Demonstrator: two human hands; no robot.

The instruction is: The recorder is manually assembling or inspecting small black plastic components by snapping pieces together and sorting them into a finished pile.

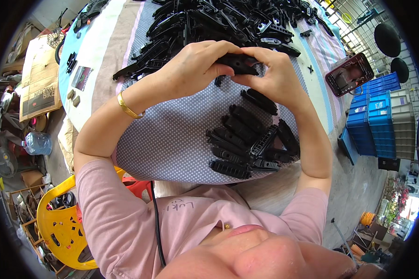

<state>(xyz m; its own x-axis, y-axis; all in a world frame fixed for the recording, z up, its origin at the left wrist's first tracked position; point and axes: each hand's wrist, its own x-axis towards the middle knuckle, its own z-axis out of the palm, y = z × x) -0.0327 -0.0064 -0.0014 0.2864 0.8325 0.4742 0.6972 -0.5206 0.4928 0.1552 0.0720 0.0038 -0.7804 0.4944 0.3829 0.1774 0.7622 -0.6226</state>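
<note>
Both my hands hold one elongated black plastic part [241, 64] above the table. My left hand [196, 67] grips its left end, with the thumb along its near side. Around the right end close the thumb and fingers of my right hand [275, 76]. Just beyond my hands, a large heap of similar black parts [191, 28] covers the far side of the table. Nearer to me and to the right lies a smaller group of black parts [246, 135], some with slotted, ribbed faces. My fingers partly hide the held part.
The table carries a dotted, striped cloth [163, 139]. A phone [349, 74] is at the right edge, and a small card [81, 78] lies at left. Blue crates [379, 121] are stacked right. A yellow chair [60, 228] stands at lower left, beside a cardboard sheet [39, 79] farther up.
</note>
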